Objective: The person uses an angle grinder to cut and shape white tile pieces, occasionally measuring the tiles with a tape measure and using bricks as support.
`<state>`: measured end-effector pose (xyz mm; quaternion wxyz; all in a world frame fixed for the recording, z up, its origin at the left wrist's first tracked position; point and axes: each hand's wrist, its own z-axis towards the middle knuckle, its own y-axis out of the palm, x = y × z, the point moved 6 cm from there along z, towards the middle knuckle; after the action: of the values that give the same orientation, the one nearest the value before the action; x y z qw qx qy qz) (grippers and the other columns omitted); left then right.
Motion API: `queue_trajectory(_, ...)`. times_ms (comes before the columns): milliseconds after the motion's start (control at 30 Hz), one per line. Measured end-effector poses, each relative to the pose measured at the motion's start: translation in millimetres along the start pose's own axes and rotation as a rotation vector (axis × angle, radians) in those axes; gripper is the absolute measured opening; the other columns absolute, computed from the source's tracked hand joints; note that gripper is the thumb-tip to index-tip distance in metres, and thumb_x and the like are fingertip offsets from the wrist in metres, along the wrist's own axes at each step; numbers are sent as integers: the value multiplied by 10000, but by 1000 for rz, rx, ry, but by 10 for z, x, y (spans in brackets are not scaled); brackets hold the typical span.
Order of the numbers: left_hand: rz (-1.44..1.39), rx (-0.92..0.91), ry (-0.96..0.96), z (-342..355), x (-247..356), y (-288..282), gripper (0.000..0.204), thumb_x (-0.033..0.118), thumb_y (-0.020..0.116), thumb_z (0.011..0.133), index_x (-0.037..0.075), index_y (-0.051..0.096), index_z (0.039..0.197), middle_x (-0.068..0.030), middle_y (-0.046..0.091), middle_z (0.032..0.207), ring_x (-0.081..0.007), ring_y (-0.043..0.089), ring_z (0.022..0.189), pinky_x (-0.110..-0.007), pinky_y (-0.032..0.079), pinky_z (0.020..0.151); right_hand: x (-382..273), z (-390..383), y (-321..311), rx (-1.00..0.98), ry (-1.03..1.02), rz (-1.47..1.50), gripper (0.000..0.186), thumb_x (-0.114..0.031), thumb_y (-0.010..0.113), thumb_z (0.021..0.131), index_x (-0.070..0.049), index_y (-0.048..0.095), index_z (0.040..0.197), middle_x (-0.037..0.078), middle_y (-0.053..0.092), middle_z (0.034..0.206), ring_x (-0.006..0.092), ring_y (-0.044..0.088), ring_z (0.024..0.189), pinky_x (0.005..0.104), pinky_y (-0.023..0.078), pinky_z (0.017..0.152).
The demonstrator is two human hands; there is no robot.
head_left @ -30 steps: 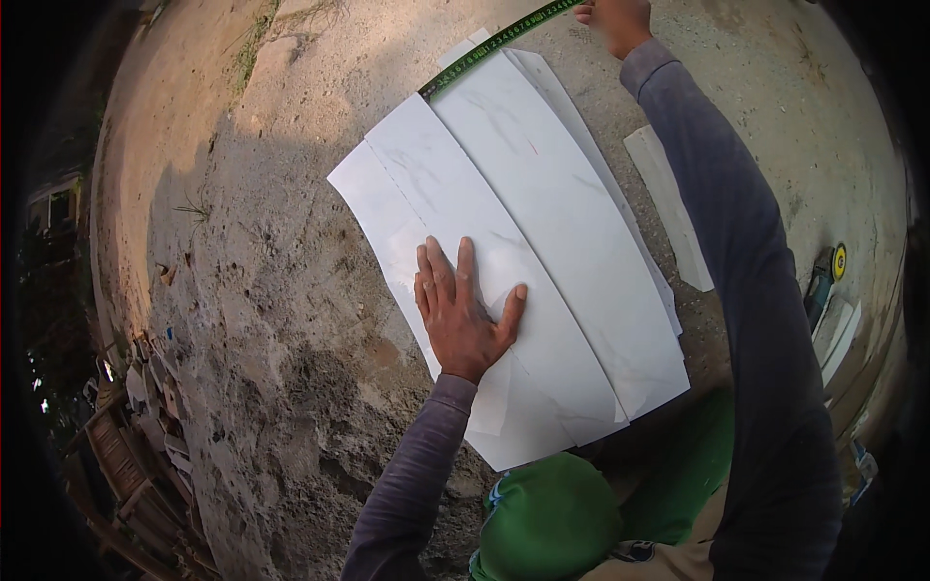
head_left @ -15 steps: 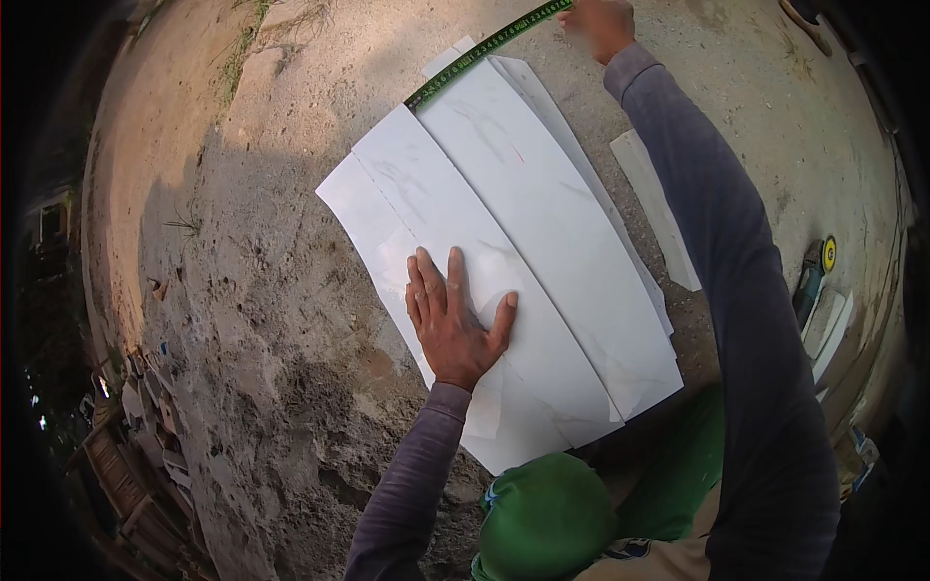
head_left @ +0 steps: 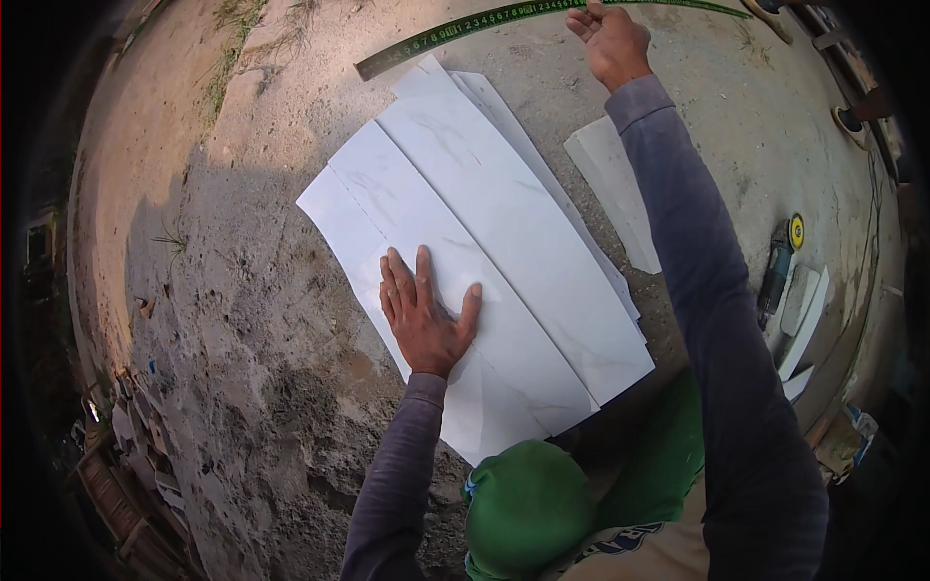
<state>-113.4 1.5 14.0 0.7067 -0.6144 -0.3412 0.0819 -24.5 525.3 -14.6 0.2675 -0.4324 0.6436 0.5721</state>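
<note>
My left hand lies flat with its fingers spread on a white, grey-veined tile. A dashed line runs lengthwise along that tile. Beside it on the right is a wider white tile bearing a short red mark; edges of more tiles show underneath. Beyond the tiles' far end, my right hand has its fingers curled at a green tape measure. The measure's blade stretches out to both sides of that hand, its left end off the tiles and over the ground.
A pale tile offcut lies right of the stack. Farther right are an angle grinder with a yellow disc and narrow white strips. My green-clad knee is at the near edge. Someone's foot shows at upper right.
My right hand has lifted the tape measure's blade off the tiles' far edge, and it now lies farther away. The left hand keeps its place on the tile.
</note>
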Motion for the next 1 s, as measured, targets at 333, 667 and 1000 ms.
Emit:
queue_trajectory(333,22,94,10,-51,160,-2,876,585,710,980,121,457,1679,-273,346,1754,-451,272,1657,-584,241,1332,-549,-941,-862,156,14,69,206,-53,620,1059,122,574,1157,293,710,1110,381,790,942,483,705,896)
queue_trajectory(667,14,155,15,-109,33,-45,868,617,671,1008,93,470,1670,-280,343,1757,-431,258,1667,-557,217,1351,-1259,-3629,-595,-376,219,-459,400,-310,682,1089,53,697,1256,210,793,1106,224,789,889,342,644,806)
queue_trajectory(1000,-1424,-782,-36,-1723,779,-1073,802,546,612,1090,-88,540,1577,-281,638,1535,-379,578,1477,-481,382,1275,-1474,-6238,-3166,138,502,-637,336,-289,702,1084,18,739,1214,148,815,1021,188,774,802,324,633,752)
